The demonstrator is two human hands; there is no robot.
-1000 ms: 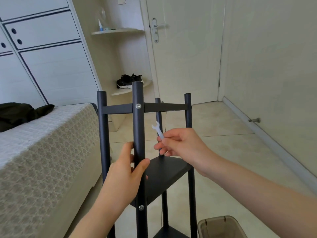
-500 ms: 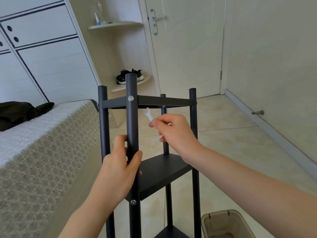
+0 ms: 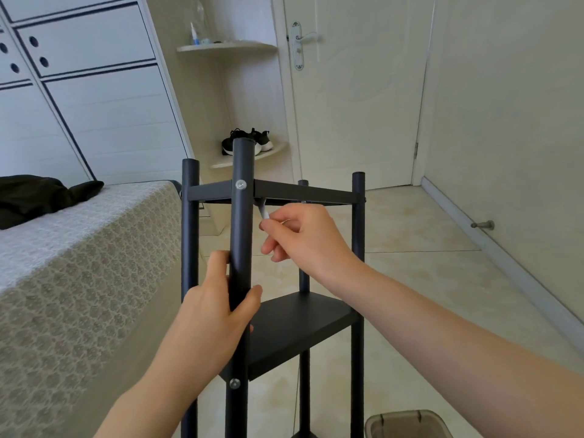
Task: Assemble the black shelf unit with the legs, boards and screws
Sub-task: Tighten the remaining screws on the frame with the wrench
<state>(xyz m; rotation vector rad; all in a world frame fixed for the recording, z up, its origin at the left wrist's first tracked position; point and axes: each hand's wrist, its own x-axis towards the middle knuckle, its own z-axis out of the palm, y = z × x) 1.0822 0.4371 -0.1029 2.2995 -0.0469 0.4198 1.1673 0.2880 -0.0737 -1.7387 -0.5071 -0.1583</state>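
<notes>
Four legs [image 3: 358, 248] stood w/ boards [image 3: 294, 324] & screws [image 3: 240, 184] in, so we were nearly done. Our left hand [image 3: 215, 311] gripped the front leg [image 3: 241, 222]. Our right hand [image 3: 303, 238] pinched a small wrench [image 3: 263, 210] under the top board [image 3: 309, 194]; prob. only tightening was left.

- Your left hand [image 3: 218, 314] grips the near leg [image 3: 242, 222] with its back toward you. The thumb presses the leg's right side and the fingers go round the left.
- Your left forearm comes up from the bottom edge, bare, with the wrist roughly in line.
- Your right hand [image 3: 305, 238] sits higher, just right of that leg, knuckles toward you.
- Its thumb and forefinger pinch a small white wrench [image 3: 263, 211]. The other fingers are curled under.
- Your right forearm reaches in from the lower right corner, bare.
</notes>
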